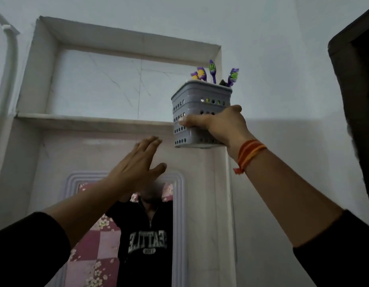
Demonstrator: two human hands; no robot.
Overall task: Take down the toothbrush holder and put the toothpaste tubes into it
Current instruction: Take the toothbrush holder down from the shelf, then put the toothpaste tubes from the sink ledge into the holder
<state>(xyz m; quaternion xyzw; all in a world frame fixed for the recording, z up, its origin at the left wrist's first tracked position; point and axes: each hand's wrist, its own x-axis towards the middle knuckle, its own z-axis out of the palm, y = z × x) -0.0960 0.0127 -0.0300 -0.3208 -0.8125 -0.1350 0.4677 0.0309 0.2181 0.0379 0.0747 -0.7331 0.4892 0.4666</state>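
Note:
A grey perforated toothbrush holder point(200, 100) is up at the right end of a wall niche shelf point(86, 120), with purple and green toothbrushes point(213, 69) sticking out of its top. My right hand point(220, 125) grips the holder's lower part, thumb across its front, an orange thread band on the wrist. My left hand point(138, 166) is raised below and left of the holder with flat, open fingers, touching nothing. No toothpaste tubes are in view.
A white-framed mirror point(179, 214) below the shelf reflects a person in a black sweatshirt. A white pipe point(7, 65) runs up the left wall. A dark door or cabinet edge point(357, 100) stands at the right.

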